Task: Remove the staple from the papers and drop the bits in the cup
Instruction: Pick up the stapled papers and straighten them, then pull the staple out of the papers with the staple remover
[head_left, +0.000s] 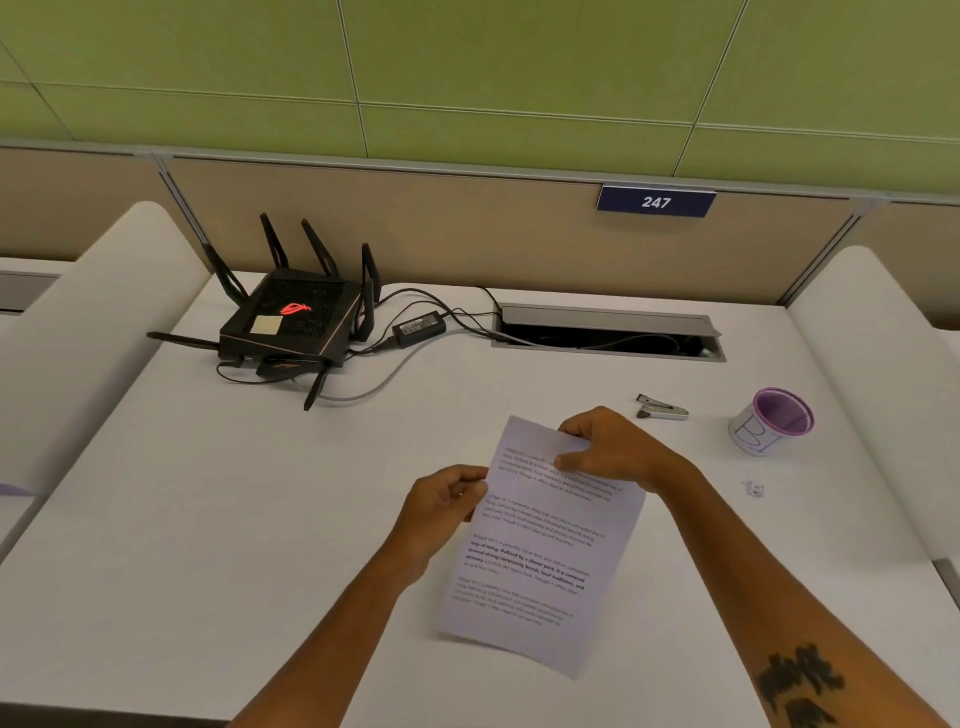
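Observation:
I hold the printed papers (540, 561) tilted above the white desk. My left hand (441, 504) pinches their left edge. Near the top right corner, my right hand (608, 447) grips the upper edge and covers that corner. No staple is visible. A metal staple remover (662, 408) lies on the desk beyond my right hand. The white cup (771, 422) with a purple inside stands upright at the right. Small bits (753, 488) lie on the desk in front of the cup.
A black router (291, 325) with antennas and its power brick (418, 327) and cables sit at the back left. An open cable hatch (608, 332) is at the back centre. White side dividers (93, 332) flank the desk (234, 519).

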